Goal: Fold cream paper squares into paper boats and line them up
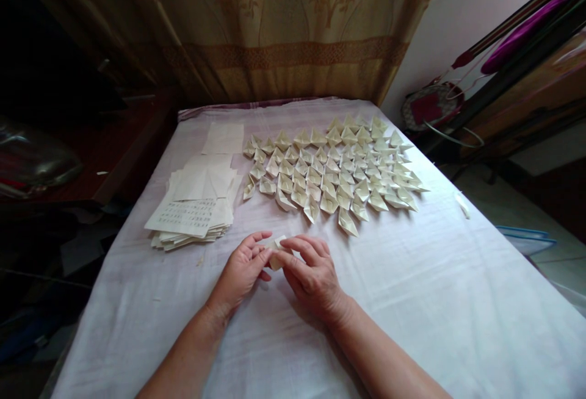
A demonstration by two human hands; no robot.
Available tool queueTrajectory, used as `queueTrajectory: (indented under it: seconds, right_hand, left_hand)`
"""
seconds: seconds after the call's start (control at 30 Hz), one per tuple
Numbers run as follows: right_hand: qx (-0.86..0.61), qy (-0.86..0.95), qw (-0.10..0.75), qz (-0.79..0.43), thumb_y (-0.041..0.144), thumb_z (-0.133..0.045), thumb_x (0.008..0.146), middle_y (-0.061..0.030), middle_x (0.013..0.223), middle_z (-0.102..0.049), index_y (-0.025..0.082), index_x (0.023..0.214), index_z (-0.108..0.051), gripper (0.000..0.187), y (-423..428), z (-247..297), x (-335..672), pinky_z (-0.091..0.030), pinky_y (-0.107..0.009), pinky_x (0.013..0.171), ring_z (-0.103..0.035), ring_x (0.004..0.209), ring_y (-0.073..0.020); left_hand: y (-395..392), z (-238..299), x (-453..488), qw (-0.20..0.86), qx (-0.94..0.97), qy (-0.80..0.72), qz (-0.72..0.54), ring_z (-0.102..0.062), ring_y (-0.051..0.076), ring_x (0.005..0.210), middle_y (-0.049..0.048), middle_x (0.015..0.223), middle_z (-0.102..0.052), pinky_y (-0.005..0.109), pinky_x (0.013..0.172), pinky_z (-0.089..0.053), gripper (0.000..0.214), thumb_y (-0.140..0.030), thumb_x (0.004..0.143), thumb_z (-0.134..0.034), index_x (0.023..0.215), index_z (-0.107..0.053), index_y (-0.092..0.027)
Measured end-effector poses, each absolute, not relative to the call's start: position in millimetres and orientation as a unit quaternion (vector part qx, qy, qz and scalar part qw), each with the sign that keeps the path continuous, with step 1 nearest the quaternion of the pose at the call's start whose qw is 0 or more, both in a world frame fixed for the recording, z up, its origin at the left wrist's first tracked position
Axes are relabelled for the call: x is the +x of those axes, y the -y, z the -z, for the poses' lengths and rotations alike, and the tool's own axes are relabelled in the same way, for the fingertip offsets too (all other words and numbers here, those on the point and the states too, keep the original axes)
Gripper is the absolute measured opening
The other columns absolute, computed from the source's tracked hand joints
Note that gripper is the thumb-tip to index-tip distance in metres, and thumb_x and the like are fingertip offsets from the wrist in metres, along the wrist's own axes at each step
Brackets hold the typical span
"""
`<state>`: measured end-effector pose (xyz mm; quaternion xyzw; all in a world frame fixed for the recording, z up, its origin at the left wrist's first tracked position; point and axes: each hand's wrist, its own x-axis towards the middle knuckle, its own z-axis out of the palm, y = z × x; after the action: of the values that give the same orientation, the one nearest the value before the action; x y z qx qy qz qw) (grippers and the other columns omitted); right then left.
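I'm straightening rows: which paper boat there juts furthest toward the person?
The paper boat just beyond and right of the right hand; its near tip extends past all the others there.

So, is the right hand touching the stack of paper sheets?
Apart. The head view shows the cloth and the left hand between the right hand and the paper stack.

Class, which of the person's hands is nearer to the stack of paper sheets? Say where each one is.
Left. The left hand is to the right of the stack and nearer the camera; the right hand is farther right, with the left hand between.
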<state>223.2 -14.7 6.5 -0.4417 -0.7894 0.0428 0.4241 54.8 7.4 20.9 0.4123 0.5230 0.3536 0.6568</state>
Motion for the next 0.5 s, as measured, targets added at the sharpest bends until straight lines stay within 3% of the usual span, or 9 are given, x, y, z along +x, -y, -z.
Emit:
queueTrajectory:
  seconds: [0.13, 0.23, 0.5]
  right_hand:
    - [-0.438, 0.806, 0.398, -0.015, 0.015, -0.055, 0.092, -0.0075, 0.119, -0.067, 0.029, 0.106, -0.071, 0.026, 13.8, -2.3, 229.0, -0.043, -0.039, 0.091, -0.057, 0.111, -0.0237]
    - [-0.413, 0.832, 0.369, -0.031, 0.016, -0.064, 0.089, -0.0071, 0.12, -0.067, 0.029, 0.102, -0.071, 0.02, 13.7, 0.9, 231.8, -0.042, -0.04, 0.093, -0.057, 0.113, -0.0243]
    - [-0.406, 0.852, 0.329, -0.014, 0.022, -0.066, 0.089, -0.0076, 0.12, -0.069, 0.027, 0.105, -0.071, 0.017, 14.8, -0.4, 232.2, -0.043, -0.04, 0.091, -0.058, 0.112, -0.0246]
  left_hand:
    - [-10.3, -17.5, 44.6, 0.676, 0.438, -0.518, -0.288, -0.052, 0.007, 0.05, -0.0033, 0.071, -0.061, 0.016, 0.044, -0.042, 0.044, -0.047, 0.073, -0.07, 0.103, -0.06, -0.017]
    - [-10.4, -10.4, 41.0, 0.649, 0.475, -0.53, -0.269, -0.044, 0.004, 0.041, -0.0058, 0.066, -0.059, 0.015, 0.039, -0.035, 0.034, -0.041, 0.078, -0.064, 0.103, -0.06, -0.018]
    - [-11.3, -15.8, 38.4, 0.691, 0.456, -0.497, -0.261, -0.056, 0.009, 0.057, -0.0001, 0.082, -0.066, 0.016, 0.043, -0.038, 0.046, -0.035, 0.074, -0.071, 0.115, -0.058, -0.018]
